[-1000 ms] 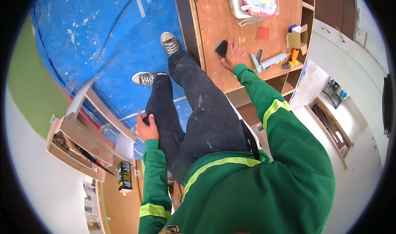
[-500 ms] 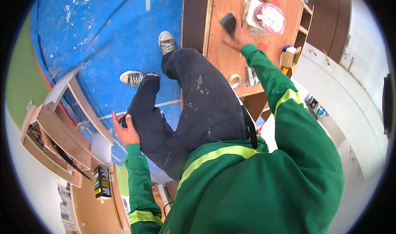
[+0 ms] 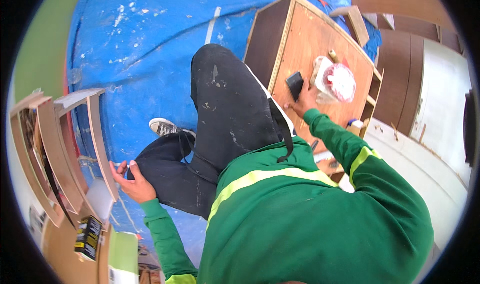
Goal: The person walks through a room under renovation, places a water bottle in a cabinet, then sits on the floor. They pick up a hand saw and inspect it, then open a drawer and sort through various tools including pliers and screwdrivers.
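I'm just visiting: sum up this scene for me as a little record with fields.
Left hand: beside the dark trousers, near a bent knee; grip unclear
Right hand: at a dark phone; firmness of hold unclear
Nearby: plastic-wrapped bundle
Surface: brown wooden top
Floor: blue sheet, pale spots
Lower left: black-and-yellow container

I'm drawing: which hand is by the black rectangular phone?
The right hand, over the brown wooden cabinet; the left hand is by the dark cloth trousers.
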Motion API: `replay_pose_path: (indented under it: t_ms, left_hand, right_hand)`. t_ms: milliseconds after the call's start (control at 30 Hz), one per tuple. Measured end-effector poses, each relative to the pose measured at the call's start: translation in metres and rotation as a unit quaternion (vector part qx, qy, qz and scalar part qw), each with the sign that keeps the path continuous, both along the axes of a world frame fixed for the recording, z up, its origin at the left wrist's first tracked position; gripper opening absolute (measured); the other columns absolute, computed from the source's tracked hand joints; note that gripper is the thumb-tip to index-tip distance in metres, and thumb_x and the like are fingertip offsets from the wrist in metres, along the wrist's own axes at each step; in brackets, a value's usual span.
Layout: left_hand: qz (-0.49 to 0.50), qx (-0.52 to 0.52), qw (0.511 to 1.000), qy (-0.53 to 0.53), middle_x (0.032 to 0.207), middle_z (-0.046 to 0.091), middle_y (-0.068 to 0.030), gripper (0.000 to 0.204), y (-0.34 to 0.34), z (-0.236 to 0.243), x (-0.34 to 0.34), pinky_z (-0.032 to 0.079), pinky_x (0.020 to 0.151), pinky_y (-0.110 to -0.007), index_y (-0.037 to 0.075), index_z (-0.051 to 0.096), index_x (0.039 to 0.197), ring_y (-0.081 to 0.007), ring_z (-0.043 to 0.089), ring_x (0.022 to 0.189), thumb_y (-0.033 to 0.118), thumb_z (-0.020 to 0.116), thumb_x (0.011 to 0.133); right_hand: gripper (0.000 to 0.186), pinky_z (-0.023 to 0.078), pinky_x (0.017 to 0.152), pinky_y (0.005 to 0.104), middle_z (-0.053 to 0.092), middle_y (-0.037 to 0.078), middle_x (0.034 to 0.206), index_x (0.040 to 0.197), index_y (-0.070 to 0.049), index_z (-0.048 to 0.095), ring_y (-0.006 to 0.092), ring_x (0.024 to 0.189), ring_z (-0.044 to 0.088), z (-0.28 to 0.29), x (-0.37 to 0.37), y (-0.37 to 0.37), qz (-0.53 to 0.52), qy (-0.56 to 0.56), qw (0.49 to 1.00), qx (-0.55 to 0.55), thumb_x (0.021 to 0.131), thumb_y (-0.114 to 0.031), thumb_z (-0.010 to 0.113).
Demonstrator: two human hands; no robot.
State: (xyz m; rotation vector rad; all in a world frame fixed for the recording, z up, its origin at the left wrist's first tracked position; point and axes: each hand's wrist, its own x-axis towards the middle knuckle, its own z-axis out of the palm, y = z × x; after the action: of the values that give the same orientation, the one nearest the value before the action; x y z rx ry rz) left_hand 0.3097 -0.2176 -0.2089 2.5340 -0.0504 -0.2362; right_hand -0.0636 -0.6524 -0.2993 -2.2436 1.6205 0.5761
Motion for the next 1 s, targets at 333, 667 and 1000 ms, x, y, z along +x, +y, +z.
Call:
replay_pose_path:
  t_ms: [333, 667, 1000]
  left_hand:
    - [-0.034, 0.077, 0.987, -0.135, 0.126, 0.07, -0.0141, 0.076, 0.004, -0.013, -0.019, 0.048, 0.103, -0.047, 0.008, 0.043, 0.156, -0.0333, 0.066, 0.115, 0.04, 0.075, 0.095]
    - [-0.028, 0.102, 0.98, -0.168, 0.126, 0.07, -0.0086, 0.076, 0.027, -0.029, -0.022, 0.047, 0.103, -0.047, 0.011, 0.044, 0.156, -0.0329, 0.065, 0.117, 0.045, 0.073, 0.095]
    - [-0.028, 0.064, 0.982, -0.178, 0.124, 0.072, -0.0077, 0.07, 0.033, -0.022, -0.031, 0.048, 0.1, -0.049, 0.013, 0.048, 0.154, -0.0332, 0.066, 0.118, 0.045, 0.071, 0.095]
  right_hand:
    - [0.121, 0.035, 0.111, 0.0769, 0.03, 0.022, 0.162, 0.166, -0.011, 0.014, 0.0441, 0.151, 0.032, 0.049, -0.036, 0.064, 0.092, -0.075, 0.992, -0.031, 0.077, -0.041, 0.089]
    - [0.071, 0.05, 0.099, 0.0536, 0.052, 0.019, 0.13, 0.153, -0.008, 0.04, 0.0394, 0.126, 0.056, 0.039, -0.217, 0.186, 0.176, -0.076, 0.966, 0.175, 0.09, -0.023, 0.069]
    - [0.039, 0.056, 0.088, 0.0534, 0.068, 0.022, 0.115, 0.124, -0.004, 0.058, 0.0454, 0.109, 0.067, 0.014, -0.204, 0.129, 0.245, -0.079, 0.952, 0.164, 0.088, -0.015, 0.07]
